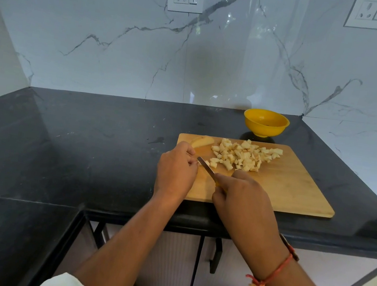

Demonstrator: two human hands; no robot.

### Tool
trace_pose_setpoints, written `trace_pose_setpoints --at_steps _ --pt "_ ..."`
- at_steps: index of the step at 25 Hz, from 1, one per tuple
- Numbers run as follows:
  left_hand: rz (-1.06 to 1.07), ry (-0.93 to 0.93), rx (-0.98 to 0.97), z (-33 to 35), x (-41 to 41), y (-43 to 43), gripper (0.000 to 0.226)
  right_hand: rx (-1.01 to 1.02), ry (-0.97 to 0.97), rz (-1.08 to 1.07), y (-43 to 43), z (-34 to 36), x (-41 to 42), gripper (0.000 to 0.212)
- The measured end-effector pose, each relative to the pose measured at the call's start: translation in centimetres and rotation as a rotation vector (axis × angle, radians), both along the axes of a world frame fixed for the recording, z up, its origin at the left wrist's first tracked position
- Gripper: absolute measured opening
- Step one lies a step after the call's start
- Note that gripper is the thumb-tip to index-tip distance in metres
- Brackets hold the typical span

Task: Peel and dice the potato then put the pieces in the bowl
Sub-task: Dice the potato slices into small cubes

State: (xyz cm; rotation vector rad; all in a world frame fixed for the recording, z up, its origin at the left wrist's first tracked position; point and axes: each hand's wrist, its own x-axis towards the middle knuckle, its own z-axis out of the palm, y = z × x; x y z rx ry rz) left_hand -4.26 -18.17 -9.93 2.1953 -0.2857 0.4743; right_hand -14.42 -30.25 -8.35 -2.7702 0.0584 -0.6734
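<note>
Right hand (241, 194) curled around a yellow-handled knife (206, 167), blade's long axis pointing away and leftward, left hand (176, 168) at its tip, fingers curled, hold unclear, diced potato (244, 155) heaped just beyond the blade on cutting board (285, 188), yellow bowl (265, 123) farther behind.

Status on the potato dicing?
Right hand grips knife; left hand curled beside it, grasp hidden. Diced pile on board, one slice uncut. Bowl shows no dice; nothing blocking.
</note>
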Motion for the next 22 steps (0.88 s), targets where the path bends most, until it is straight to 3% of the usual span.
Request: trace_pose_setpoints --at_steps 15,22 --pt "0.047 0.044 -0.007 0.0 0.2 0.0 0.018 -0.165 0.029 -0.031 -0.9 0.4 -0.8 0.030" --pt "-0.050 0.070 0.079 -0.1 0.5 -0.2 0.020 -0.056 -0.065 -0.082 -1.5 0.2 -1.1 0.037"
